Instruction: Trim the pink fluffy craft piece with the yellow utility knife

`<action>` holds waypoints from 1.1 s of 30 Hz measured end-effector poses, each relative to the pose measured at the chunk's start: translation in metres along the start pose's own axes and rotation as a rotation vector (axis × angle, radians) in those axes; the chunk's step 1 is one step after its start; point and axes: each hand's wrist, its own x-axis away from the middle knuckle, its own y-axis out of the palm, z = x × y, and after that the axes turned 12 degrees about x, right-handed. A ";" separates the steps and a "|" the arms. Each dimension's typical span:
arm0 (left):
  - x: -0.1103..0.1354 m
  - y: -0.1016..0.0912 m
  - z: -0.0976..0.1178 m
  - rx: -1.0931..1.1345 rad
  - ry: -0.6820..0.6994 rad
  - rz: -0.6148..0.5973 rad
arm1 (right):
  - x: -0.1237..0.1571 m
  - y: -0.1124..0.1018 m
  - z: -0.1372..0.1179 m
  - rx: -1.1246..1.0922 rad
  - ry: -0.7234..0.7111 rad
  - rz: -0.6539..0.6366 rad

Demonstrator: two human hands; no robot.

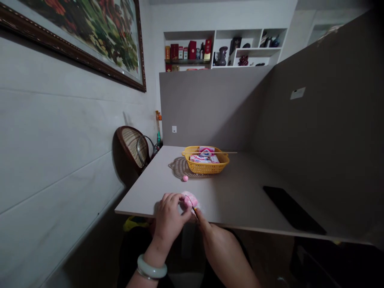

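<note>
My left hand (170,218) is closed around a small pink-and-white soft piece (190,199) at the near edge of the grey table (240,192). A pale green bangle sits on that wrist. My right hand (210,234) comes up from below the table edge, its fingers pinched on a thin stick or needle that touches the pink piece. A small pink ball (185,178) lies on the table beyond my hands, in front of a yellow basket (207,164).
The yellow basket holds pink-and-white packets, with a long thin stick across its rim. A black flat slab (292,210) lies at the table's right. Grey partitions stand behind and to the right. A round fan (132,150) leans at the left wall.
</note>
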 end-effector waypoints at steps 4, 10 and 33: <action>0.001 -0.001 0.002 -0.027 0.001 -0.007 | 0.004 0.006 0.001 -0.048 0.010 -0.076; 0.001 0.000 0.002 -0.035 0.000 -0.002 | 0.015 -0.003 0.008 -0.025 0.016 -0.178; 0.001 0.000 0.001 -0.018 -0.005 0.006 | 0.010 0.003 0.005 0.008 -0.001 -0.070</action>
